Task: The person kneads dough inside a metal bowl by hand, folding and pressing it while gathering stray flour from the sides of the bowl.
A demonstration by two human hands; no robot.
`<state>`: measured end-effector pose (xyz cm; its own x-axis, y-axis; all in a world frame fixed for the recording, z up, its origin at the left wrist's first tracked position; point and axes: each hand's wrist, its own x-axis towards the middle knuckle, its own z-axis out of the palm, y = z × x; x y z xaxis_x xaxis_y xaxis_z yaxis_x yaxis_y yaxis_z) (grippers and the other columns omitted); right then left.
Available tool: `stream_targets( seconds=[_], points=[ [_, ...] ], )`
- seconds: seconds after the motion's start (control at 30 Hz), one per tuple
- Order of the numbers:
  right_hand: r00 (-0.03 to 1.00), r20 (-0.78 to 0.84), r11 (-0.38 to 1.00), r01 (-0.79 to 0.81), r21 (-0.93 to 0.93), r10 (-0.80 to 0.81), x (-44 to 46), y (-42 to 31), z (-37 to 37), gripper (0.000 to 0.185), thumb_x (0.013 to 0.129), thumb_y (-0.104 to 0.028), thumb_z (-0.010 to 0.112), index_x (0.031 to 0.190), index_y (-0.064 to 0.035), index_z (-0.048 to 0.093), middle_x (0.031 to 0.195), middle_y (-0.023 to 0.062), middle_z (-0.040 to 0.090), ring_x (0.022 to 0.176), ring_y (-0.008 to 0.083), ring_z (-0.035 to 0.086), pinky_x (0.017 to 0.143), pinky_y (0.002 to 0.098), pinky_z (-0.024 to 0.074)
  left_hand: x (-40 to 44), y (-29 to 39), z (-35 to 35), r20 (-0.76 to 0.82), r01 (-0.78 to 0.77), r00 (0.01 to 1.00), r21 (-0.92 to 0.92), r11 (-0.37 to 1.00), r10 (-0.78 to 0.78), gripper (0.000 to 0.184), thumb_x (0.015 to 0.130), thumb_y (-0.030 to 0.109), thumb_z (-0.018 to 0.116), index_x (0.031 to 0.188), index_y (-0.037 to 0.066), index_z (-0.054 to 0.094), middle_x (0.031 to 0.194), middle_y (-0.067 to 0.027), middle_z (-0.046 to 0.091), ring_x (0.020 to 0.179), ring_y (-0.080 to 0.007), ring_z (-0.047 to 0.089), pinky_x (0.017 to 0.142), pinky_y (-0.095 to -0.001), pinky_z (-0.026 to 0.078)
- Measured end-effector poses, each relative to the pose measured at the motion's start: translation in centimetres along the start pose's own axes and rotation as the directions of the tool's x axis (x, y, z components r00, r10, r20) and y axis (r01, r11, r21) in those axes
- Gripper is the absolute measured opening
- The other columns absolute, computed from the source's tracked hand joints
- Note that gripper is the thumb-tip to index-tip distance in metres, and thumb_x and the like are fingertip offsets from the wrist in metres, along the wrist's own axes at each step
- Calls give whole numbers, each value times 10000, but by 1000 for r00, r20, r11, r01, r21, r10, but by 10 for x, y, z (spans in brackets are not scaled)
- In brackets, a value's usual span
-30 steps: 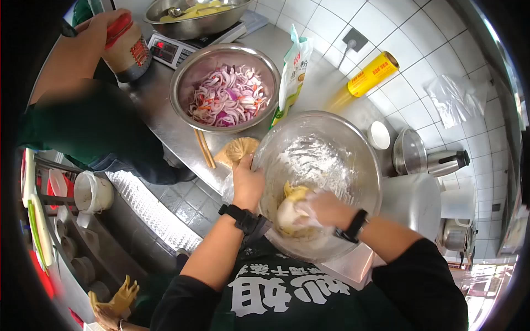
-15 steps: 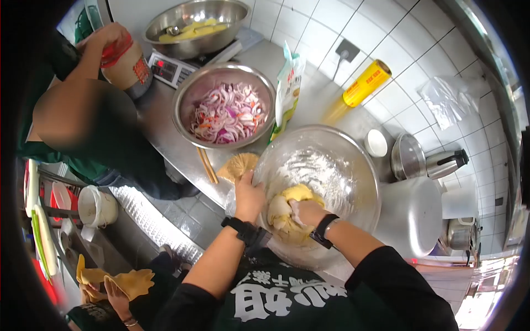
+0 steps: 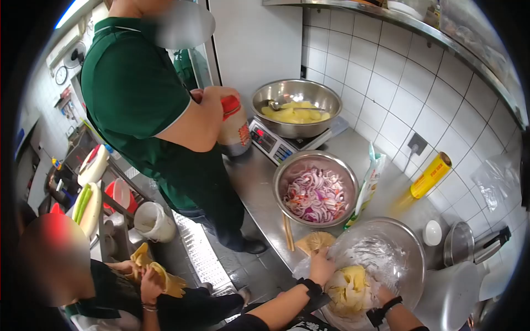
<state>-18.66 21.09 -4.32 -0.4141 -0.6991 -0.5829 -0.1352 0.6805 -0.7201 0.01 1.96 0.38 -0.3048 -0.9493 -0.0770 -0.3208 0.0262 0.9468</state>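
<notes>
Flour coats the inside of a large metal mixing bowl [image 3: 413, 243], where a lump of yellow dough [image 3: 353, 284] lies low on the near side. My left hand [image 3: 322, 266] is closed round the bowl's left rim. Inside the bowl, my right hand [image 3: 385, 297] is against the right side of the dough, its fingers curled and partly hidden. Just beyond my left hand lies a tan fan-shaped piece [image 3: 316, 243], beside a pair of chopsticks [image 3: 289, 233].
Sliced red onions fill a metal bowl [image 3: 280, 193]; another bowl [image 3: 334, 99] of yellow slices sits on a scale [image 3: 268, 142]. A co-worker [image 3: 138, 83] holds a red-lidded jar [image 3: 234, 129]. Another person handles yellow gloves [image 3: 168, 278]. A large pot [image 3: 450, 298] stands right.
The view has tilted up and swung left, so things appear lower and further right. My right hand has shifted from the dough's middle to its right side. My left hand stays on the rim.
</notes>
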Motion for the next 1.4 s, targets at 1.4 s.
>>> stream_targets(
  seconds=[1.4],
  points=[
    [782, 407, 321, 583, -746, -472, -1, -90, 39, 305, 838, -252, 485, 1033, -58, 618, 1050, 226, 589, 998, 357, 542, 881, 440, 417, 7, -16, 10, 72, -46, 996, -41, 998, 49, 360, 729, 95, 615, 1065, -33, 612, 939, -241, 639, 862, -328, 621, 786, -364, 480]
  ],
)
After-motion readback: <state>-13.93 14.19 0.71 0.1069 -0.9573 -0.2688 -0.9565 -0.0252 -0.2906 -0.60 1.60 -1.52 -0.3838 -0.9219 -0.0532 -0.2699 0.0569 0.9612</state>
